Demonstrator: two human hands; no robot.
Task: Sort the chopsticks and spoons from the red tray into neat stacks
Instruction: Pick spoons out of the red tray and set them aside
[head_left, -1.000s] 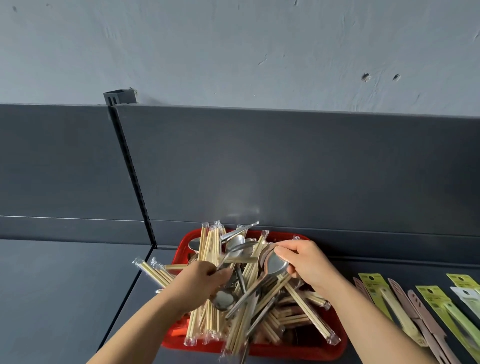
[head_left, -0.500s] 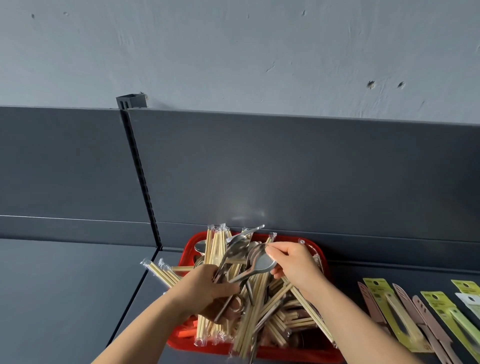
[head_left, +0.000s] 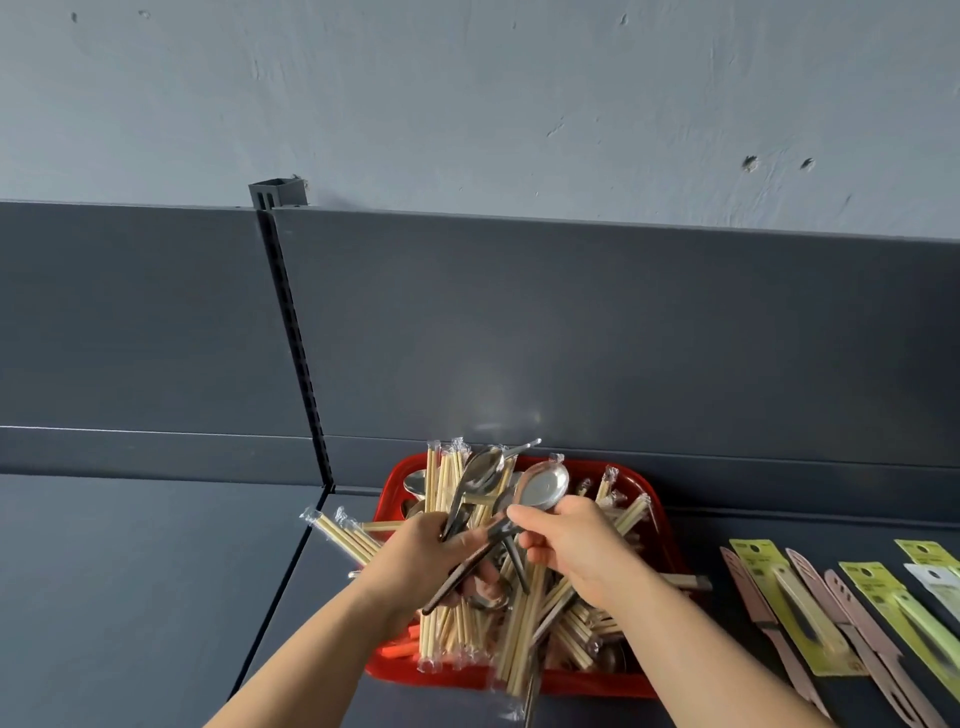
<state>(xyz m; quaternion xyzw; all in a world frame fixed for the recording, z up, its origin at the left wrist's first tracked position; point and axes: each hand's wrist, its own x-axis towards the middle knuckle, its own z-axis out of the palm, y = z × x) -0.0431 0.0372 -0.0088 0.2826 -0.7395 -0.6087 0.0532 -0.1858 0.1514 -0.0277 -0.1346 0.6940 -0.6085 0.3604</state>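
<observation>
Red plastic tray (head_left: 661, 512) sits on dark grey metal shelf (head_left: 130, 597), right up against the shelf's dark grey back panel (head_left: 571, 338). Tray is heaped w/ pale wooden chopsticks in clear plastic sleeves (head_left: 519, 634), lying crisscross & mixed w/ shiny metal spoons (head_left: 415, 482). One bundle of chopsticks lies along the tray's left side. Two sleeved pairs (head_left: 337, 535) poke out over the left rim, above the shelf.

Both hands are over the middle of the tray, nearly touching. L hand (head_left: 423, 556) has fingers curled round the handles of a few spoons, their oval bowls (head_left: 483, 474) pointing up & away toward the back panel. R hand (head_left: 579, 553) pinches a round-bowled metal spoon w/ dark handle (head_left: 544, 486) at the neck, thumb & forefinger just under the bowl. Its handle runs down-left across the L hand's fingers. Other R fingers are curled; can't tell if they hold anything more.

Right of the tray, on the same shelf, is a row of packed utensils: yellow-green cards (head_left: 795, 618) & pinkish-brown plastic pieces (head_left: 750, 597), side by side, apart from the tray. Slotted upright (head_left: 296, 338) splits the back panel left of the tray. Pale grey-blue wall (head_left: 467, 104) is above.
</observation>
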